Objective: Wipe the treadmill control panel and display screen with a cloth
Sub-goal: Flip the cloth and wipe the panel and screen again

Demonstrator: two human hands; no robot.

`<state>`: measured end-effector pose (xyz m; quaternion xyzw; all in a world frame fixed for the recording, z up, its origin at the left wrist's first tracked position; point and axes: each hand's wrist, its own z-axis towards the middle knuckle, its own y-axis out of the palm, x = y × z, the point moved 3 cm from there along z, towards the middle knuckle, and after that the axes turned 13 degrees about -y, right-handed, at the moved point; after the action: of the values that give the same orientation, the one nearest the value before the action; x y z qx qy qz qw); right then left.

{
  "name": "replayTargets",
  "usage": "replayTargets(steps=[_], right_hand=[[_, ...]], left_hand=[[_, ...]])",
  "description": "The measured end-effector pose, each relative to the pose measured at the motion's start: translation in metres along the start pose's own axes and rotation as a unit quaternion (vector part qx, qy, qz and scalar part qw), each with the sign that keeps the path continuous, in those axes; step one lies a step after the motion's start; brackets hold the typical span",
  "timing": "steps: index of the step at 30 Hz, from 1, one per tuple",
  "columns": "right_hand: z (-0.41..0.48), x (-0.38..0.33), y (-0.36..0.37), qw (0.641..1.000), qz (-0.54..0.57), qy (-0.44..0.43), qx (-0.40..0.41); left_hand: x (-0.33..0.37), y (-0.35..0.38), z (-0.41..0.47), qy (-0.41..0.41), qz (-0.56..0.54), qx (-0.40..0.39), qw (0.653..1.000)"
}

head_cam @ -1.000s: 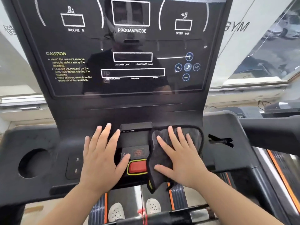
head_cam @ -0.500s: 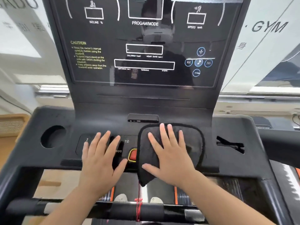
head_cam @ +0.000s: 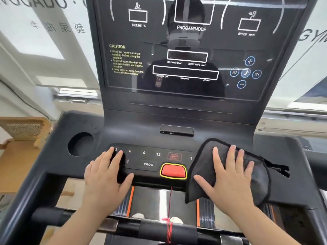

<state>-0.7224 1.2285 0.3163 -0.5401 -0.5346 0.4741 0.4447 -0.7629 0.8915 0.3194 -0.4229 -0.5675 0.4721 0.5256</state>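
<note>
Lower right of frame: my right hand lies flat on the dark cloth, fingers straight and spread, palm pressing it down, not gripping it. The cloth covers the right end of the control panel, and its lower corner hangs off the front edge over the belt. Lower left: my left hand is also flat with fingers straight, resting on the left end of the panel. Its fingertips are at the "3" key and it holds nothing; it looks like a brace. The red button sits between the hands, touched by neither. The display screen fills the upper centre, glossy and reflective, well apart from the cloth, so I judge it not yet reached by this pass. The cloth looks soft, thin and light, with a stitched hem, and it drapes limp. It should slide easily on the smooth plastic and may bunch or slip out from under a flat palm. For the upright screen I'd hold it with fingers curled over the top fold, or wad it in the palm. Light pressure near the keys and red button, since they may trigger. The cup hole is at mid left.
</note>
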Motion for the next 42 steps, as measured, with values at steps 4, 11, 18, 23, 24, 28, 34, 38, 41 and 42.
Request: replayTargets(steps=[4,11,18,23,24,28,34,38,41,42], right_hand=[[0.024,-0.055,-0.003,0.998,0.008,-0.059,-0.006],[0.049,-0.148,-0.003,0.992,0.024,-0.126,-0.016],[0.085,-0.256,-0.013,0.986,0.006,-0.159,-0.055],[0.103,-0.308,-0.012,0.981,0.020,-0.180,-0.062],[0.105,-0.311,-0.012,0.982,0.016,-0.178,-0.057],[0.097,-0.303,-0.009,0.979,0.018,-0.196,-0.046],[0.073,-0.234,-0.007,0.988,0.045,-0.150,-0.015],[0.073,-0.233,-0.012,0.983,0.068,-0.166,-0.046],[0.067,-0.237,-0.020,0.967,0.131,-0.215,-0.030],[0.060,-0.233,-0.022,0.963,0.162,-0.217,0.000]], left_hand=[[-0.012,-0.016,0.015,0.038,-0.087,-0.006,0.995],[-0.063,-0.037,0.036,0.104,-0.251,-0.006,0.962],[-0.103,-0.040,0.048,0.087,-0.271,-0.007,0.959],[-0.123,-0.041,0.052,0.031,-0.258,-0.020,0.965],[-0.125,-0.039,0.054,0.027,-0.246,-0.025,0.969],[-0.121,-0.034,0.059,0.046,-0.215,-0.035,0.975],[-0.110,-0.034,0.060,0.065,-0.266,-0.028,0.962],[-0.109,-0.030,0.057,0.069,-0.237,-0.033,0.968],[-0.103,-0.031,0.047,0.097,-0.259,-0.011,0.961],[-0.100,-0.031,0.044,0.111,-0.256,-0.008,0.960]])
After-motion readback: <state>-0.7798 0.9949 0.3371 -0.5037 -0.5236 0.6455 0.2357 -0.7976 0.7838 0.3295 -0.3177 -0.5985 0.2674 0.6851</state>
